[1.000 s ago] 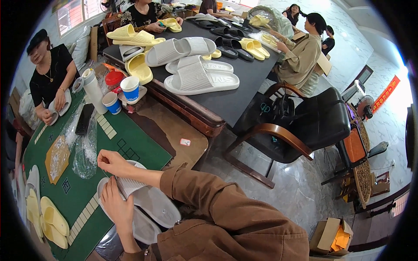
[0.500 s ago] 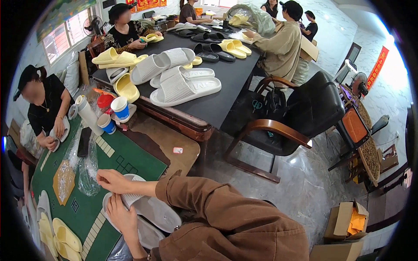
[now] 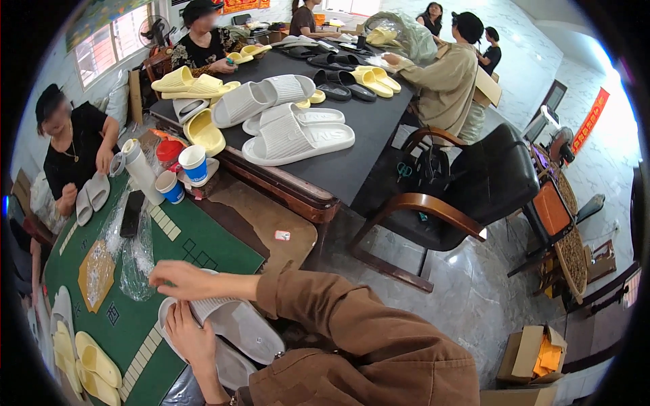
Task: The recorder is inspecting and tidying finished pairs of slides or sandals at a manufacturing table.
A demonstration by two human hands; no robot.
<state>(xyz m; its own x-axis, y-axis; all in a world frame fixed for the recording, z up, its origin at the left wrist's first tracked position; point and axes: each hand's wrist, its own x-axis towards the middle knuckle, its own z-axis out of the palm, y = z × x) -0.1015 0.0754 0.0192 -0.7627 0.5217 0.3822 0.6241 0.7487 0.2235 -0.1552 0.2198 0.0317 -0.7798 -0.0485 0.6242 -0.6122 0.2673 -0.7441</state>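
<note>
A pair of light grey slide slippers (image 3: 245, 326) lies at the near edge of the green table, partly covered by my hands and sleeve. My left hand (image 3: 191, 333) rests on the lower slipper, its fingers bent over the strap near the toe. Just above it, my right hand (image 3: 177, 277) reaches across the toe end of the other slipper. Its fingers are curled together, and whatever they pinch is hidden. A crumpled clear plastic bag (image 3: 137, 271) lies beside the right fingertips. Pale yellow slippers (image 3: 99, 358) sit at the lower left of the table.
Cups (image 3: 194, 164), a white flask (image 3: 140, 170) and a phone (image 3: 132, 213) stand or lie at the green table's (image 3: 203, 230) far side. More slippers (image 3: 298, 135) cover the black table. A black armchair (image 3: 467, 183) stands right. Several co-workers sit around; one (image 3: 74, 149) handles grey slippers.
My hands stay at the slippers; the right one has shifted slightly, its fingers still curled. At the left, the co-worker's hands have come up off the grey pair, which now lies on the table.
</note>
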